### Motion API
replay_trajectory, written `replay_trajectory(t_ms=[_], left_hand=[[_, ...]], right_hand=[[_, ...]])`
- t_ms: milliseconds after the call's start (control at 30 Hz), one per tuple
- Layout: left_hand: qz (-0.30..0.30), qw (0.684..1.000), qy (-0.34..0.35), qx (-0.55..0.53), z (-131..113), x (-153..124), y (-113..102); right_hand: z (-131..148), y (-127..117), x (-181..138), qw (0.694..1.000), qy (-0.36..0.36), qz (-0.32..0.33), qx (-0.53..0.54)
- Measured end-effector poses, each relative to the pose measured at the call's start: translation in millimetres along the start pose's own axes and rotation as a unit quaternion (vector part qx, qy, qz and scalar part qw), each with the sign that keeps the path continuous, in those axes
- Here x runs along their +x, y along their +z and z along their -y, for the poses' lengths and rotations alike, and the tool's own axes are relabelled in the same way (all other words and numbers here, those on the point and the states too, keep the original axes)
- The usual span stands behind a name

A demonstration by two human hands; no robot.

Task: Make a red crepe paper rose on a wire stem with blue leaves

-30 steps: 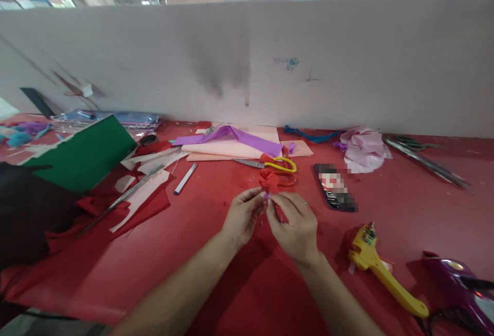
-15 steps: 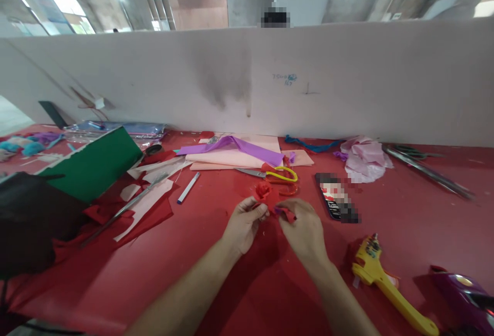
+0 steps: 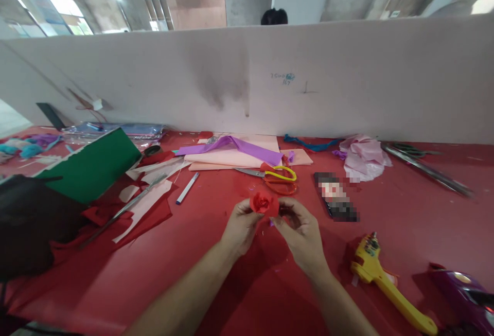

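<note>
Red paper rose (image 3: pixel 264 203) is held just above the red surface (image 3: pixel 185 259) in the head view, between our two hands, near the middle and in front of the yellow-handled scissors (image 3: pixel 278 176). Our left hand (image 3: pixel 239 228) is closed on it, thumb and fingertips pinching its left side. Our right hand (image 3: pixel 304 233) curls round its right side and base, fingers bent in on a darker red fold of the paper.

We judge the bloom well along: the centre is rolled tight and petals ring it. What seems left is the outermost paper under the right fingers, which looks loose, and we see no stem or leaf on it. A speck of purple shows just below the bloom, too small to tell what it is. The yellow glue gun (image 3: pixel 386 284) lies right of our right forearm, apart from both hands.

As to containers, we find no box, bowl or tray. The only thing holding anything is a clear plastic packet (image 3: pixel 116 129) at back left by the white partition (image 3: pixel 347 78), with what look like blue sheets inside. Pink sheets (image 3: pixel 227 158) with a purple strip (image 3: pixel 231 145) over them lie loose behind the scissors, a green sheet (image 3: pixel 92 166) to the left, crumpled pink tissue (image 3: pixel 363 158) to the right
</note>
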State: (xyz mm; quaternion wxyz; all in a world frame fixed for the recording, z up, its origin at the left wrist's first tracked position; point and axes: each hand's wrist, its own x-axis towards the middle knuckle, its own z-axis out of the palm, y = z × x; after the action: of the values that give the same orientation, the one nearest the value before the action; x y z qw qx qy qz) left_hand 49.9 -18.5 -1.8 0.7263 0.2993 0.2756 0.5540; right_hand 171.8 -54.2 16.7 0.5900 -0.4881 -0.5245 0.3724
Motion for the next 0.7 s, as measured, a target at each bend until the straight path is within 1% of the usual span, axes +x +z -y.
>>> replay_trajectory(t_ms=[100, 233, 300, 400, 567, 700], left_hand=[[-0.004, 1.0, -0.012, -0.004, -2.8, -1.9, 4.3], [-0.062, 0.995, -0.067, -0.05, -5.3, -3.2, 9.1], [-0.079, 0.991, -0.084, -0.07, -3.9, -2.5, 8.6], [-0.065, 0.991, -0.095, -0.075, -0.4, -1.5, 6.5], [-0.048, 0.99, -0.11, -0.077, 3.7, -3.7, 7.4], [-0.065, 0.987, -0.113, -0.089, 4.7, -5.3, 7.6]], right_hand=[[-0.3, 1.9, -0.5, 1.0, 0.017, 0.005, 0.018], [-2.2, 7.4, 1.3, 0.994, 0.07, 0.001, 0.079], [-4.3, 9.3, 3.1, 0.986, 0.107, -0.006, 0.126], [-7.2, 9.8, 6.0, 0.976, 0.143, -0.022, 0.163], [-7.9, 9.4, 8.4, 0.976, 0.142, -0.031, 0.163], [-6.8, 10.7, 7.6, 0.978, 0.145, -0.04, 0.145]])
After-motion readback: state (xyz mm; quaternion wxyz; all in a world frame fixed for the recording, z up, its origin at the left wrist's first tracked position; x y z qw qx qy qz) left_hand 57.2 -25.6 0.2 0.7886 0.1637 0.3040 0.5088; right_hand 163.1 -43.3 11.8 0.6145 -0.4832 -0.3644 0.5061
